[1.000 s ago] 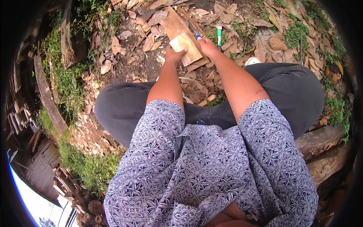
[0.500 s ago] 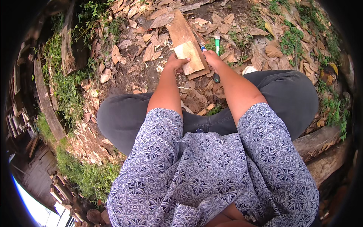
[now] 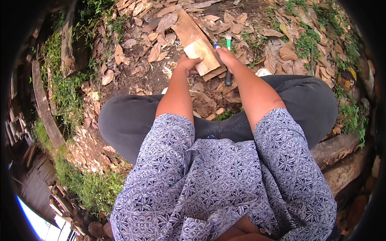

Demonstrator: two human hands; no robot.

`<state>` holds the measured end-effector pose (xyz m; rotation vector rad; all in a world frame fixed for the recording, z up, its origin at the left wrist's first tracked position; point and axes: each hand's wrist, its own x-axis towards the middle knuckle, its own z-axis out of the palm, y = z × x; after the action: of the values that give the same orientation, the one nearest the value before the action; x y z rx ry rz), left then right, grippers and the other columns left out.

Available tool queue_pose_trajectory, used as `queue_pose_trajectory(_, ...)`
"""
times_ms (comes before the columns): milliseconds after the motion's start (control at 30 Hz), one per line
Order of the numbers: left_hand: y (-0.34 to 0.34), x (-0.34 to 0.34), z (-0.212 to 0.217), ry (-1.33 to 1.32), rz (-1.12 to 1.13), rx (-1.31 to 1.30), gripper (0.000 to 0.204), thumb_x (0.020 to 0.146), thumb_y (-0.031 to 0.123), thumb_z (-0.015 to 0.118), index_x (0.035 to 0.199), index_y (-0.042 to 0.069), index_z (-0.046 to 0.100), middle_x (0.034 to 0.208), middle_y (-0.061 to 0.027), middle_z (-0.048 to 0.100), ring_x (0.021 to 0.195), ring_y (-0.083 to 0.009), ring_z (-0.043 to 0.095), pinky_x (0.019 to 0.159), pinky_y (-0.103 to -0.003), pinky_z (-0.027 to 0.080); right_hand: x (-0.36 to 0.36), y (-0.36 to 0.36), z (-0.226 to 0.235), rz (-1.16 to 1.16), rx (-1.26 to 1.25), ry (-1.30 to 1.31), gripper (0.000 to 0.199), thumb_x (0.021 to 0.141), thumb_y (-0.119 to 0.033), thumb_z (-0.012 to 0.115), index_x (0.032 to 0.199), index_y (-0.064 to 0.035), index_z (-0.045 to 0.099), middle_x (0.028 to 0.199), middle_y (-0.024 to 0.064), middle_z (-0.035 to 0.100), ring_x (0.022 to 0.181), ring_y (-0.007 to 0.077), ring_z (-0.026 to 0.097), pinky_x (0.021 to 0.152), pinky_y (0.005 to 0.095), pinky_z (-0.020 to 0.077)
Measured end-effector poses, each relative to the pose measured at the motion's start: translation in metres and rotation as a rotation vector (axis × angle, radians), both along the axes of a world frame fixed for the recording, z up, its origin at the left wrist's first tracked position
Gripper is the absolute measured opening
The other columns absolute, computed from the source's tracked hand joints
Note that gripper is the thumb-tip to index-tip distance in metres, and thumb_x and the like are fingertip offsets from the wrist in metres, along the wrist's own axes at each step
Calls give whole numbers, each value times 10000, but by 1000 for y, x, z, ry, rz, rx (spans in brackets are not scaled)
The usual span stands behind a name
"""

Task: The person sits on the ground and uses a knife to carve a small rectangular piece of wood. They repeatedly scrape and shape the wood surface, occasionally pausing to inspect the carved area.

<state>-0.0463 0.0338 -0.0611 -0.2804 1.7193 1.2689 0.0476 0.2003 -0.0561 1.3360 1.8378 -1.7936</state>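
Note:
A pale, squarish wood block (image 3: 201,52) rests on the near part of a long brown board (image 3: 187,26) lying on the ground. My left hand (image 3: 188,64) grips the block's left side, thumb across its top and fingers mostly hidden underneath. On the other side, my right hand (image 3: 226,56) is closed around the blue handle of a tool (image 3: 216,45). Its long, narrow blade lies close along the board's right edge, and its exact kind is unclear. Beside that hand lies a second tool with a green and black handle (image 3: 228,41), partly covered by my fingers.
Dry brown leaves (image 3: 287,54) and wood chips cover the soil around the board. My crossed legs (image 3: 128,120) frame the near side. A log (image 3: 337,150) lies at the right, a weathered plank (image 3: 44,100) at the left, with stacked firewood (image 3: 64,201) at lower left.
The view has shifted slightly. The pale block sits at a slightly different angle on the board, and my right hand is a little farther forward. Both hands keep their hold.

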Motion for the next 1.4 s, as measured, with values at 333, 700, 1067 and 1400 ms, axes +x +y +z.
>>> queue_pose_trajectory(333, 20, -2, -10, -15, -132, 7, 453, 859, 220, 782, 1234, 77, 570, 1090, -94, 704, 920, -236, 710, 733, -408, 600, 3, 18, -26, 101, 133, -11, 577, 980, -532, 479, 1223, -33, 637, 1204, 174, 666, 1122, 313, 628, 955, 397, 458)
queue_pose_trajectory(700, 60, -5, -12, -22, -94, 15, 468, 845, 160, 778, 1238, 38, 554, 1139, -151, 687, 947, -303, 711, 728, -492, 611, 13, 42, -7, 44, 102, 31, 512, 1022, -471, 464, 1274, -47, 602, 1256, 114, 626, 1165, 209, 564, 1016, 359, 397)
queue_pose_trajectory(1067, 47, -14, -38, 363, -206, -345, 580, 793, 299, 787, 1269, 40, 580, 1138, -149, 690, 961, -281, 704, 757, -411, 589, 3, 23, -2, 91, 225, 46, 542, 971, -470, 525, 1246, -14, 626, 1135, 188, 689, 1069, 316, 651, 935, 395, 473)
queue_pose_trajectory(1400, 68, -12, -45, 573, 23, -344, 618, 765, 255, 814, 1267, -17, 576, 1056, -140, 710, 820, -229, 719, 621, -341, 590, 36, 23, 33, 86, 224, 49, 460, 953, -425, 546, 1118, -12, 660, 912, 152, 719, 866, 310, 692, 787, 415, 515)
